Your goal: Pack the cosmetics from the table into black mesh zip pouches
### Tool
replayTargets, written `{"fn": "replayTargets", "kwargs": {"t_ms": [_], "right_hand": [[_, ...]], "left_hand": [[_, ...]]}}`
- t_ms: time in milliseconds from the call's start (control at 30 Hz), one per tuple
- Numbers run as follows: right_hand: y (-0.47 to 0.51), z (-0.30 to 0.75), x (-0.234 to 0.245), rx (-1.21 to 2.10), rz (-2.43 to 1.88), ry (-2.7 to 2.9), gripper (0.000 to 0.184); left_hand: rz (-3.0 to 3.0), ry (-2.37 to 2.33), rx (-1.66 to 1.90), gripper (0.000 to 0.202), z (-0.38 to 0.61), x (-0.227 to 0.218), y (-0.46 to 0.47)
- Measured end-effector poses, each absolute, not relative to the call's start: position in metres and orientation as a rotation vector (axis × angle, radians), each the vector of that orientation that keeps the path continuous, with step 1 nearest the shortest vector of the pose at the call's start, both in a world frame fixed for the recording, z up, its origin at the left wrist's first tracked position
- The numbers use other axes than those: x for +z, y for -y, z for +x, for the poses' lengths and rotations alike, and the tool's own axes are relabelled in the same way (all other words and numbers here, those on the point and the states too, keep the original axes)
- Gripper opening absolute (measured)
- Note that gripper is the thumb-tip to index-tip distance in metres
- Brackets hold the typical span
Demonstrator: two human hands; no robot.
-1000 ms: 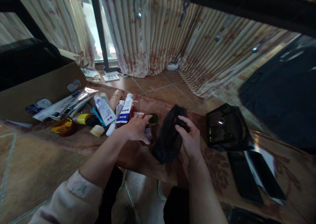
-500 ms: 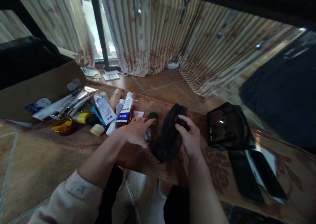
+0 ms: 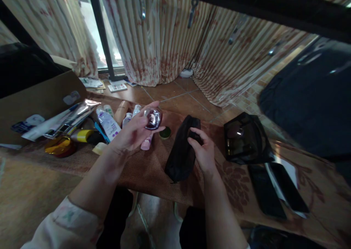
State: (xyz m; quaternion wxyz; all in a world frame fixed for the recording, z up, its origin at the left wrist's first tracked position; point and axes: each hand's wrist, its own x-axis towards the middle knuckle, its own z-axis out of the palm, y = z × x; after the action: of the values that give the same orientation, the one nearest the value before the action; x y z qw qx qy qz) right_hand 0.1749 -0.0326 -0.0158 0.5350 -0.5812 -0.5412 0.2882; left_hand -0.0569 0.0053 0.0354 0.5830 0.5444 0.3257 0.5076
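Note:
My left hand point(image 3: 134, 130) is raised above the bench, its fingers wrapped round a small shiny clear bottle point(image 3: 153, 118) with a rounded shape. What the bottle contains I cannot make out. My right hand point(image 3: 203, 144) pinches the upper edge of a black mesh pouch point(image 3: 181, 152) standing on the cloth. Between the two hands lies a small round dark green lid or tin point(image 3: 165, 132). Below my left fingers shows a pink-ended tube point(image 3: 147, 143). Left of that hand lies a clear bottle with purple print point(image 3: 107, 123).
Along the brown cloth point(image 3: 145, 172) lie an amber round jar point(image 3: 60, 146), a yellow tube point(image 3: 84, 135) and a silver pouch point(image 3: 85, 110). A cardboard box point(image 3: 41, 99) stands far left. To the right are a second black mesh bag point(image 3: 245, 139) and dark flat items point(image 3: 265, 190).
My left hand has picked up the shiny bottle from the cloth and lifted it, drawing slightly left. My right hand still pinches the pouch. The whole view has shifted a little.

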Motion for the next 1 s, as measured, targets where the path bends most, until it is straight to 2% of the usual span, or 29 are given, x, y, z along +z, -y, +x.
{"fn": "replayTargets", "kwargs": {"t_ms": [133, 333, 533, 667, 733, 1000], "right_hand": [[0.033, 0.172, -0.012, 0.689, -1.393, 1.291, 0.034], [0.034, 0.165, -0.007, 0.697, -1.391, 1.262, 0.031], [0.033, 0.165, -0.009, 0.72, -1.388, 1.265, 0.033], [0.033, 0.165, -0.009, 0.709, -1.428, 1.265, 0.032], [0.032, 0.165, -0.01, 0.706, -1.428, 1.283, 0.033], [0.029, 0.16, -0.007, 0.82, -1.222, 1.246, 0.029]], "left_hand": [[1.02, -0.587, 1.261, 0.076, -0.043, 0.039, -0.005], [1.143, -0.661, 1.244, 0.07, -0.032, 0.046, -0.003], [0.947, -0.607, 1.225, 0.076, -0.024, 0.037, -0.007], [0.887, -0.595, 1.222, 0.05, -0.019, 0.027, -0.01], [0.932, -0.587, 1.204, 0.044, -0.017, 0.025, -0.011], [1.125, -0.527, 1.103, 0.056, 0.003, 0.021, -0.007]]}}
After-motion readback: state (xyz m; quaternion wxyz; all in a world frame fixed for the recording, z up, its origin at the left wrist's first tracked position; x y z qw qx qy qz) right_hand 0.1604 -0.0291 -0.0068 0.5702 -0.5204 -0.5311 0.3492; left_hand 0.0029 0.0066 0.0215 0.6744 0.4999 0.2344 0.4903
